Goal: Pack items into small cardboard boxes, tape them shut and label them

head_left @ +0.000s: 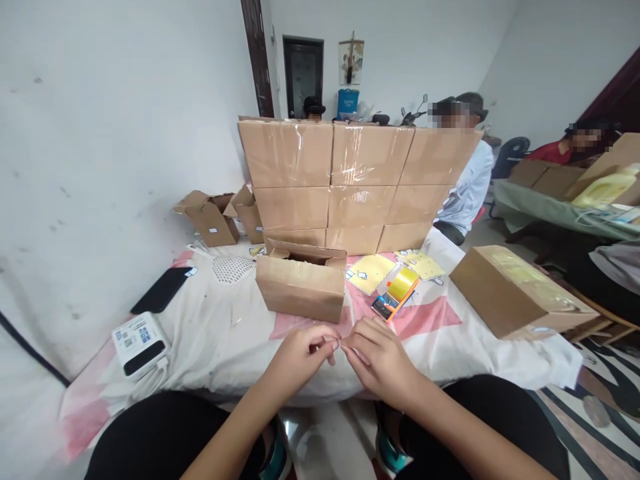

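Note:
My left hand (309, 350) and my right hand (376, 357) meet at the fingertips above the table's near edge. Both are closed in a pinch; whatever lies between the fingers is too small to make out. Just beyond them stands a cardboard box (300, 290) with its top flaps raised. Right of that box lies a tape dispenser (397, 293) with an orange frame and a yellow roll. Behind the dispenser are yellow sheets (370, 273) bearing small white labels.
Taped cartons (367, 157) form a wall at the back. A closed carton (520, 293) sits at right, smaller open boxes (210, 217) at back left. A black phone (163, 290) and white device (140, 343) lie left. Two co-workers (473, 180) sit beyond; another head shows behind the cartons.

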`<control>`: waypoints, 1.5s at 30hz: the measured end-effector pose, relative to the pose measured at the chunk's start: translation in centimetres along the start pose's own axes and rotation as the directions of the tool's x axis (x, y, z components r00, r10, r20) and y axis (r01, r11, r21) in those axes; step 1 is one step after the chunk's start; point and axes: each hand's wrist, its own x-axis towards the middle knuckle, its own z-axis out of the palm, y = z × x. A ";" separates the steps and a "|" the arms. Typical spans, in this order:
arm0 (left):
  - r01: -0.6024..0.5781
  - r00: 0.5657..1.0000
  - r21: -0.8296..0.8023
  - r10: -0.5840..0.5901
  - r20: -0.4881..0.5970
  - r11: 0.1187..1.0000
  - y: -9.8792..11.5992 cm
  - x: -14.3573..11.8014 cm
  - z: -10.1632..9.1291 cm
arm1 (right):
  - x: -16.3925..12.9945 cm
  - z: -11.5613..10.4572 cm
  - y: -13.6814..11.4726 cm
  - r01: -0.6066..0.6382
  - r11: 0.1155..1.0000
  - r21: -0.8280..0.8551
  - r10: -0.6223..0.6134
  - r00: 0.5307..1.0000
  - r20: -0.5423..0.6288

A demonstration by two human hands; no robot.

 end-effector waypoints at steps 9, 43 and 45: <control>0.209 0.761 0.637 0.285 -0.582 0.742 -0.3 1.5 -7.1 | 1.5 -2.5 -0.8 -0.069 0.954 0.291 0.117 0.982 -0.150; -0.016 0.887 0.864 0.406 -0.220 0.503 -4.4 6.6 -7.9 | 16.9 5.5 9.8 -0.592 0.805 -0.030 0.568 0.756 0.326; -0.099 0.880 0.841 0.441 -0.175 0.533 -4.6 6.8 -7.5 | 16.9 5.7 9.6 -0.602 0.795 -0.074 0.595 0.749 0.291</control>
